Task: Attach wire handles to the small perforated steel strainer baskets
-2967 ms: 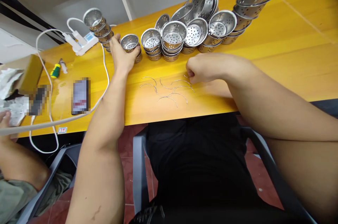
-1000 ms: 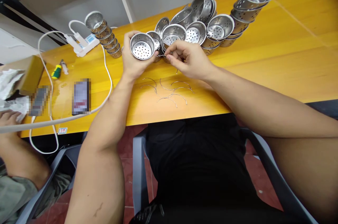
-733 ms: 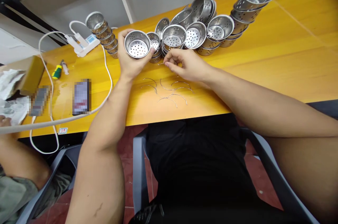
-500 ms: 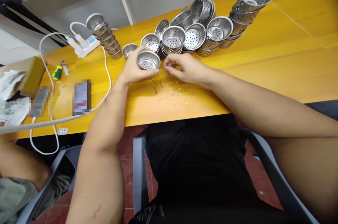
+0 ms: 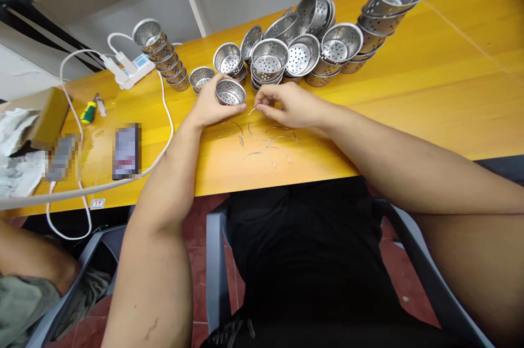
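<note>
L hand [image 5: 209, 105] wrapped round a small metal cup [image 5: 230, 93] w/ holes, mouth up, on or just over the desk [image 5: 434, 91], can't tell which; R hand [image 5: 284, 105] just beside it, pinching a thin wire [image 5: 251, 111], tip poking out twd the cup. Loose curved wires [image 5: 262, 151] on desk nearer the person, more cups [image 5: 269, 58] stacked behind both hands, phone [image 5: 126, 151] well off to L

The light was rather bright and even, with soft shadows. A pale shine lay on the desk [image 5: 219, 176], and the perforated metal cups [image 5: 270, 65] gave bright reflections. The black clothing [image 5: 311, 260] was too dark to show many folds. Towards the sides the view was stretched, the upper right corner was black, and coarse pixel blocks covered the phone [image 5: 126, 151].
</note>
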Available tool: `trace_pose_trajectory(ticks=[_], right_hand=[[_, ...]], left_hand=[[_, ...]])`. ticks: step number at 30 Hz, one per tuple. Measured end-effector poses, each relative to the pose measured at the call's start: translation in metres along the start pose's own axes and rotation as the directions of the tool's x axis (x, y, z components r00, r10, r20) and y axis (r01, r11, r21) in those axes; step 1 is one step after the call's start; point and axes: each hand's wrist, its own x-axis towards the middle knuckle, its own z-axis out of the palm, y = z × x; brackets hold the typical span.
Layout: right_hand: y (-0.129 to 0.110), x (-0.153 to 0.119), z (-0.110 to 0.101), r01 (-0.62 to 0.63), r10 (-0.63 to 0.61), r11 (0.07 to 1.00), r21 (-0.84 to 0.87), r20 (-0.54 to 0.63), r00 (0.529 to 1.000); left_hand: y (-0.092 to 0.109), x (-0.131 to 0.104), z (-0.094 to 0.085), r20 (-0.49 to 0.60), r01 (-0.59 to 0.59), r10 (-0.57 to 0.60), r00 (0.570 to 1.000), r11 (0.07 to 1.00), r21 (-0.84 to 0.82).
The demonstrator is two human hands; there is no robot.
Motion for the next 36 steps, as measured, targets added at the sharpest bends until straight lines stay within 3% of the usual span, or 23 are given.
trace_pose_trajectory(ticks=[6,19,26,36], right_hand=[[0.000,0.000,0.000,0.005,-0.005,1.000,0.011,0.006,1.000],[-0.001,0.000,-0.001,-0.017,0.016,1.000,0.019,0.015,1.000],[-0.003,0.000,-0.002,-0.051,0.051,0.999,-0.007,0.006,0.999],[0.002,-0.001,0.000,-0.031,0.029,0.997,-0.064,-0.027,0.999]], left_hand=[[-0.013,0.004,0.007,-0.060,-0.045,0.048,0.997,0.998,0.053],[-0.016,0.006,0.012,-0.033,-0.062,0.063,0.997,0.998,0.005],[-0.007,0.004,0.011,-0.018,0.005,-0.005,1.000,0.999,-0.038],[0.005,0.002,0.011,-0.025,0.005,-0.006,1.000,1.000,-0.023]])
